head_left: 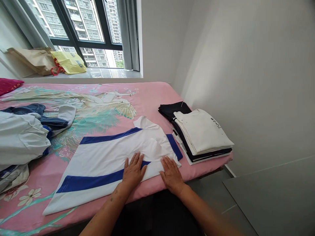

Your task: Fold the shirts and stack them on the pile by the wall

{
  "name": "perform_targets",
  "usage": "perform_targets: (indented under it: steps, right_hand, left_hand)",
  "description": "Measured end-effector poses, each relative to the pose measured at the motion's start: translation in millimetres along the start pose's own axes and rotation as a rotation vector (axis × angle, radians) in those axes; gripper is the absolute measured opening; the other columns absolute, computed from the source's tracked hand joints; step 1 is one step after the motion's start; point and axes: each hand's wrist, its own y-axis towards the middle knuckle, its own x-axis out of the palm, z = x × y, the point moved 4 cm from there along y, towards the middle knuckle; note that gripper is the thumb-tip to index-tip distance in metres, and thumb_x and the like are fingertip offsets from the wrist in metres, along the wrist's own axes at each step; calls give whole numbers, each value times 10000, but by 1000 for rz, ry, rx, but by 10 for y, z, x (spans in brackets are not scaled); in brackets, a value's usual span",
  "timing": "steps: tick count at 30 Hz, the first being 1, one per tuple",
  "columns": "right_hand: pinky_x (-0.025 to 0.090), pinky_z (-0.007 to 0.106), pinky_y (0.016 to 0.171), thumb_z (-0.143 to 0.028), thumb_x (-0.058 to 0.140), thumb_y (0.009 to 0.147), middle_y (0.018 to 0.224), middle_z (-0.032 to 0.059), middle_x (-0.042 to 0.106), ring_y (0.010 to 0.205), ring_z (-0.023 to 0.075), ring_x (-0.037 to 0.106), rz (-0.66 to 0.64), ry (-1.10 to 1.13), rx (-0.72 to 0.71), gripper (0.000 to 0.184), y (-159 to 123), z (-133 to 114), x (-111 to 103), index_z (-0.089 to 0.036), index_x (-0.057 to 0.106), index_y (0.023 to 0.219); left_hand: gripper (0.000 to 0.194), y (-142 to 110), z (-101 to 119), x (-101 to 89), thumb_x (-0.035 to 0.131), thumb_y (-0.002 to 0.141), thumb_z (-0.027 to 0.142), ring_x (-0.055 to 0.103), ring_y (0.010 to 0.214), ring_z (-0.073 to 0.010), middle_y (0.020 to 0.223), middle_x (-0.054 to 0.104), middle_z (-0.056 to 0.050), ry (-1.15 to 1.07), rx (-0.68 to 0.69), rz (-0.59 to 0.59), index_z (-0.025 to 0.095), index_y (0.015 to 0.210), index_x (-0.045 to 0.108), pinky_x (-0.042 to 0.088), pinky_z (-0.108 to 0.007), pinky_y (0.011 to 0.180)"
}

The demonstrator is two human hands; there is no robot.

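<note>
The bed carries all the clothes and has a pink patterned cover. Beyond it is the window, with its sill along the far side of the bed. The white shirt lies flat near the front edge of the bed; its collar points away and its blue bands run lengthwise. Loose clothes, white and denim, are heaped to the left. The folded stack, black and white, stands at the right, just beside the blue cuff. A brown bag and a smaller yellow bag lie on the sill. Left hand: palm down across the lower band, thumb apart, grasping nothing. Right hand: flat near the sleeve, fingers extended, grasping nothing.
</note>
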Motion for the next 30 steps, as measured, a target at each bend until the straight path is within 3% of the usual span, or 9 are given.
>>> perform_targets:
  steps: [3, 7, 9, 12, 16, 20, 23, 26, 30]
  right_hand:
    - [221, 497, 1111, -329, 417, 898, 1438, 153, 366, 1365, 273, 265, 29, -117, 144, 539, -148, 123, -77, -91, 378, 1380]
    - [164, 483, 1135, -306, 360, 923, 1449, 108, 363, 1381, 233, 236, -4, -97, 34, 503, -283, -7, -182, -134, 365, 1396]
    - [162, 513, 1128, -325, 399, 908, 1433, 108, 390, 1363, 249, 277, -33, -76, 20, 505, -372, -21, -182, -152, 390, 1382]
    - [229, 543, 1090, -316, 408, 894, 1389, 143, 437, 1313, 275, 357, 72, -37, 166, 490, -512, 159, -228, -139, 421, 1351]
    - [409, 440, 981, -317, 375, 889, 1206, 150, 576, 1133, 250, 529, 243, 183, 416, 400, -596, 529, -374, -160, 496, 1236]
    - [519, 306, 635, -318, 389, 842, 808, 51, 662, 688, 177, 640, 9, 544, 765, 333, -472, 797, -339, -185, 512, 1122]
    - [360, 206, 355, -277, 382, 804, 604, -41, 588, 380, 106, 506, -220, 817, 938, 262, -335, 855, -282, -195, 483, 1032]
    - [259, 165, 303, -309, 402, 799, 582, -53, 569, 328, 67, 446, -325, 939, 928, 141, -212, 866, -320, -194, 466, 846]
    - [229, 152, 302, -459, 487, 791, 570, -62, 549, 326, 46, 416, -372, 960, 883, 270, -139, 863, -367, -194, 445, 763]
  left_hand:
    - [561, -6, -26, -34, 437, 858, 420, 235, 1385, -298, 1488, 313, -95, 62, -104, -8, 189, 1369, 411, 122, -583, 1108]
    - [480, -24, 166, -118, 343, 903, 321, 178, 1410, -229, 1499, 288, -58, 69, 101, 13, 202, 1359, 436, 48, -499, 1151]
    - [476, -42, 207, -87, 332, 911, 332, 205, 1403, -230, 1494, 303, -42, 43, 152, -31, 236, 1368, 424, 31, -521, 1146]
    - [505, -55, 138, 10, 353, 904, 391, 253, 1385, -260, 1489, 314, -47, -4, 93, -109, 256, 1390, 381, 67, -595, 1117]
    - [510, -62, 124, 15, 367, 900, 403, 240, 1389, -266, 1490, 309, -63, -18, 112, -90, 253, 1388, 384, 56, -611, 1108]
    - [475, -104, 406, -84, 416, 881, 345, 260, 1382, -263, 1464, 363, -72, -38, 333, -40, 240, 1343, 456, -3, -570, 1130]
    - [465, -135, 659, -62, 447, 854, 286, 287, 1373, -239, 1453, 390, -58, -90, 464, -79, 244, 1316, 484, 33, -528, 1149]
    - [472, -104, 798, 40, 430, 839, 220, 318, 1357, -229, 1442, 409, -64, -119, 414, -103, 245, 1306, 492, 128, -519, 1139]
    - [485, -35, 873, 158, 426, 831, 195, 347, 1338, -241, 1445, 405, -70, -102, 303, -79, 259, 1308, 485, 183, -548, 1105]
